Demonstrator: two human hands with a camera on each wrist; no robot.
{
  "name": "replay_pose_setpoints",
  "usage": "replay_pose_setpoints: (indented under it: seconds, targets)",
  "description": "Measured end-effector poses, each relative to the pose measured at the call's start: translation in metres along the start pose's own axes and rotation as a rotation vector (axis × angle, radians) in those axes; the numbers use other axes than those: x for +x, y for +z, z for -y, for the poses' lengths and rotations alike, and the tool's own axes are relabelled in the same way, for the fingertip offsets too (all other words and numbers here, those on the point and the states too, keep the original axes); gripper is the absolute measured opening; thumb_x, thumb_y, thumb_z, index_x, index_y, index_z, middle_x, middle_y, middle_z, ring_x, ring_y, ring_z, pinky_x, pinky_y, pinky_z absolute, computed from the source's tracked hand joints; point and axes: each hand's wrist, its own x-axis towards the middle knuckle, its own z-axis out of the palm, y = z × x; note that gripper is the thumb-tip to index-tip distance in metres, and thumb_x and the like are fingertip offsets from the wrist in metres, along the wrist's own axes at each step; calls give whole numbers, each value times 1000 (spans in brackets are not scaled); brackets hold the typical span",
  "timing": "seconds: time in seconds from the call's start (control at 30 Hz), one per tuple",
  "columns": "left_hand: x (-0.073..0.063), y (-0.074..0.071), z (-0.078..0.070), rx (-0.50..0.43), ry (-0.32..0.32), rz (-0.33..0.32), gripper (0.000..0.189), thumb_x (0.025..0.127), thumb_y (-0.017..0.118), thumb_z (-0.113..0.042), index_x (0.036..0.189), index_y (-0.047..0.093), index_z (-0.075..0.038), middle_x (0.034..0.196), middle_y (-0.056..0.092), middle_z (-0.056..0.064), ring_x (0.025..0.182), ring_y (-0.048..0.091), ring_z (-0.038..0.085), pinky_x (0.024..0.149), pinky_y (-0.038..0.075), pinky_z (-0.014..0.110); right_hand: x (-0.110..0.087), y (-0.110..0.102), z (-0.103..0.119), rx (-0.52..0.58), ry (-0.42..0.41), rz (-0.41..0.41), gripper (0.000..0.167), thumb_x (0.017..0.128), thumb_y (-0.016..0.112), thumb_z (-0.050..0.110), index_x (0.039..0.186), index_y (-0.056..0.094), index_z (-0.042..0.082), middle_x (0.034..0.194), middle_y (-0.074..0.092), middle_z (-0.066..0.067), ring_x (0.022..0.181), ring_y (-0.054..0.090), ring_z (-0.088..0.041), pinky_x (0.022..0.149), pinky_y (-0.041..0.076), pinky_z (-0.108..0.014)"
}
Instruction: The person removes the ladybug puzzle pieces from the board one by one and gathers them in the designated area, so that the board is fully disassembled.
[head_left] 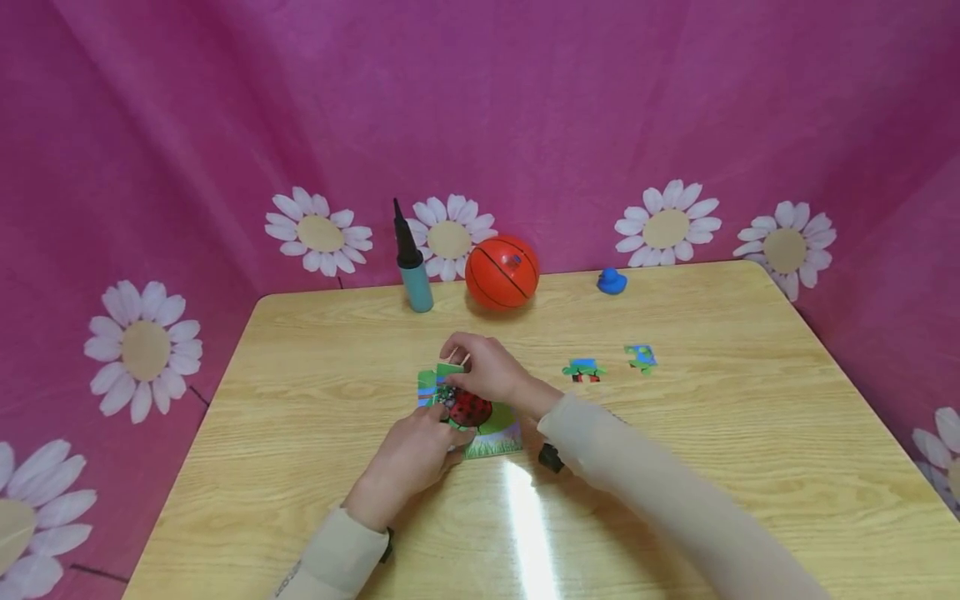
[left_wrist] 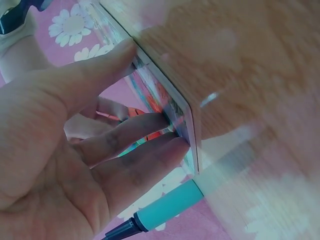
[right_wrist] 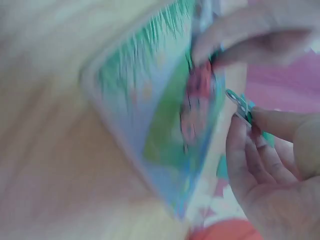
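Right hand (head_left: 486,369)'s pinching a piece (right_wrist: 242,106) mid-frame, left hand (head_left: 414,451)'s fingers outstretched on the puzzle (head_left: 471,407); careless nudge might shift it tbh

The puzzle (head_left: 497,428) shows a red ladybug (head_left: 471,407) with black spots on bright green, above a pale lilac strip and green grass blades; the held piece (right_wrist: 242,107) shows green; one loose piece (head_left: 583,367) is blue, green, red and black, the other piece (head_left: 642,357) blue and green; the ball (head_left: 502,273) is orange-red with black lines; the duck (head_left: 612,282) plain blue; the pump (head_left: 417,288) teal and black; the sleeves (head_left: 652,483) cream; the table (head_left: 300,400) pale wood-grained; the cloth (head_left: 525,125) magenta, with white, yellow-centred daisies (head_left: 666,227).
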Motion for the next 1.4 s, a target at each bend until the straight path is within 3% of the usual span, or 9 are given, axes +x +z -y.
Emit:
replay_pose_setpoints:
  seconds: [0.3,0.57,0.77,0.93,1.1,1.4]
  targets:
    - [1,0,-1,-13,-43,37,24,92,82,-29,115,81,-31,115,73,19,103,72,36,78,63,50,-13,-52,-25,-28,37,80,18,88,84,7,103,74,11,99,75,-5,94,69,-19,85,61,-35]
    - [0,-1,-6,-60,-93,86,29,93,81,-28,122,81,-29,127,73,21,119,68,38,93,61,53,-36,-92,-59,-44,104,183,16,86,84,2,96,74,8,90,76,-5,81,69,-13,72,58,-28]
    - [-1,-1,-5,-65,-93,77,30,92,82,-28,122,81,-29,127,73,20,120,68,38,91,61,53,-43,-96,-75,-123,127,211,17,86,86,6,98,75,9,90,75,-3,82,68,-14,75,57,-29]
    - [1,0,-4,-49,-82,62,30,93,82,-28,123,80,-30,126,73,19,118,69,36,91,61,53,-42,-95,-78,-214,55,180,15,85,87,8,98,79,11,93,78,-2,86,70,-16,83,60,-37]
    - [2,1,-4,-30,-69,53,27,94,81,-28,121,81,-31,122,74,17,116,70,35,90,62,51,-39,-94,-79,-248,42,182,17,85,87,10,102,82,12,97,80,-2,89,71,-17,87,60,-38]
    - [1,0,-4,-25,-68,64,28,94,80,-29,122,80,-31,124,73,19,114,70,37,89,62,53,-36,-90,-77,-305,-69,191,15,86,86,8,100,81,8,98,80,-3,88,72,-17,85,62,-38]
